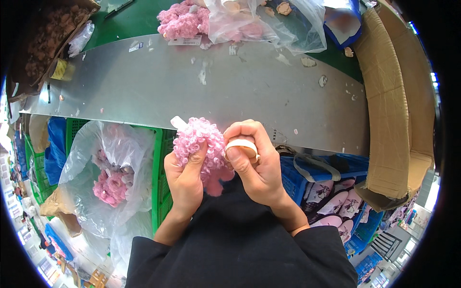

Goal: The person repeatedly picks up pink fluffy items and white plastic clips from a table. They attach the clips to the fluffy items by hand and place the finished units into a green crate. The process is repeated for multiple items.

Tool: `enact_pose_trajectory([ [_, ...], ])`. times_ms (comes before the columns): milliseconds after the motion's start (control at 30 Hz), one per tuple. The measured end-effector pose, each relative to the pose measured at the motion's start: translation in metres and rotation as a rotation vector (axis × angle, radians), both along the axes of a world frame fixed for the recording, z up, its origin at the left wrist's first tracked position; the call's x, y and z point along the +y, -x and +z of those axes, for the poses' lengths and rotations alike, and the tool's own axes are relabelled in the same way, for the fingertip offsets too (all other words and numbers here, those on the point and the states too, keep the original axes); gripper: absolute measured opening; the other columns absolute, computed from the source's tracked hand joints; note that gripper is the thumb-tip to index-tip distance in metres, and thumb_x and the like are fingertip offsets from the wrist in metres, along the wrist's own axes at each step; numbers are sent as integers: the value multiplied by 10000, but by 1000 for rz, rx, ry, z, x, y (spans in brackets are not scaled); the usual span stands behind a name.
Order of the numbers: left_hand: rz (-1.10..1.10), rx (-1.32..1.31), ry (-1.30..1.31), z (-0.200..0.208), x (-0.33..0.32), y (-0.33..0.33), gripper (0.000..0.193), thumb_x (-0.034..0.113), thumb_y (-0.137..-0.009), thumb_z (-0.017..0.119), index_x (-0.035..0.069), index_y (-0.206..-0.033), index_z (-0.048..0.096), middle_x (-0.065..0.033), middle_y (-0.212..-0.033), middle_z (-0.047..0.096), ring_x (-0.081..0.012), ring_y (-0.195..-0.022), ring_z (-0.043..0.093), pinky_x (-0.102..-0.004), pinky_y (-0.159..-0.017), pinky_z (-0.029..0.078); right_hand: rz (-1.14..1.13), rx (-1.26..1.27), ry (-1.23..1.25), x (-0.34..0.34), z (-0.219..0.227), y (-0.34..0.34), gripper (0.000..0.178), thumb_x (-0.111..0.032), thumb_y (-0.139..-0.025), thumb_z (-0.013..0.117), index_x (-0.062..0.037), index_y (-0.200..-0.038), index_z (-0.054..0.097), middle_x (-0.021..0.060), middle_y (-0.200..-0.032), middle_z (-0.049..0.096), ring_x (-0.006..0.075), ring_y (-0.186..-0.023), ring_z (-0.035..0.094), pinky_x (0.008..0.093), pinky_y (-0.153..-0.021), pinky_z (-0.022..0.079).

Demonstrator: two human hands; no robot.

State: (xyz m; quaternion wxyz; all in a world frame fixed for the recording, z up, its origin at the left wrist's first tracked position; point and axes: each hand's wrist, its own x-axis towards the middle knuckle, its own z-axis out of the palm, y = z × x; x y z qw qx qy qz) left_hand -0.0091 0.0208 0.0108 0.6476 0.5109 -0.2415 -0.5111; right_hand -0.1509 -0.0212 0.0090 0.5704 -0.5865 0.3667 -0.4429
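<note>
My left hand [186,185] is closed around a pink curly-haired plush piece [199,139], its thumb pressed into the curls. A white tag [178,123] sticks out at the top of the plush, and a smoother pink part [214,186] hangs below. In my right hand [264,170] is a small cream-coloured, rounded, shell-like piece [245,145], gripped between thumb and bent fingers. Its rim is against or very close to the plush's right side; whether they are joined I cannot tell. Both hands are just in front of the metal table edge.
Beyond lies a grey metal tabletop [144,81]. At the back are pink plush pieces [182,20] and a clear bag [297,24]. Cardboard boxes [391,96] flank both sides. A green crate [157,182] with bagged plush stands left, a blue crate [293,175] with pink slippers right.
</note>
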Motion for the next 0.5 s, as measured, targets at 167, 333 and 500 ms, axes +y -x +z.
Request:
enact_pose_trajectory([
  [167, -76, -60, 14, 7, 2, -4, 203, 130, -1067, 581, -30, -1091, 704, -36, -870, 710, -78, -712, 617, -232, -622, 462, -160, 188, 331, -3, -7, -12, 207, 7, -968, 650, 13, -1154, 559, 137, -967, 613, 253, -769, 648, 311, -682, 532],
  [333, -48, -174, 24, -6, 2, 0, 201, 89, -1056, 586, -44, -1161, 694, -37, -962, 711, -66, -814, 610, -222, -709, 472, -287, 337, 508, -8, -25, -25, 216, 9, -982, 635, 43, -1172, 539, 186, -1010, 647, 296, -829, 662, 330, -737, 541],
  [500, -61, -237, 22, -11, 0, -2, 201, 104, -1061, 589, -42, -1156, 689, -10, -917, 690, -50, -768, 587, -208, -651, 449, -200, 255, 462, -7, -19, -25, 389, -153, -1018, 570, 64, -1336, 510, 243, -1106, 611, 334, -917, 644, 408, -845, 530],
])
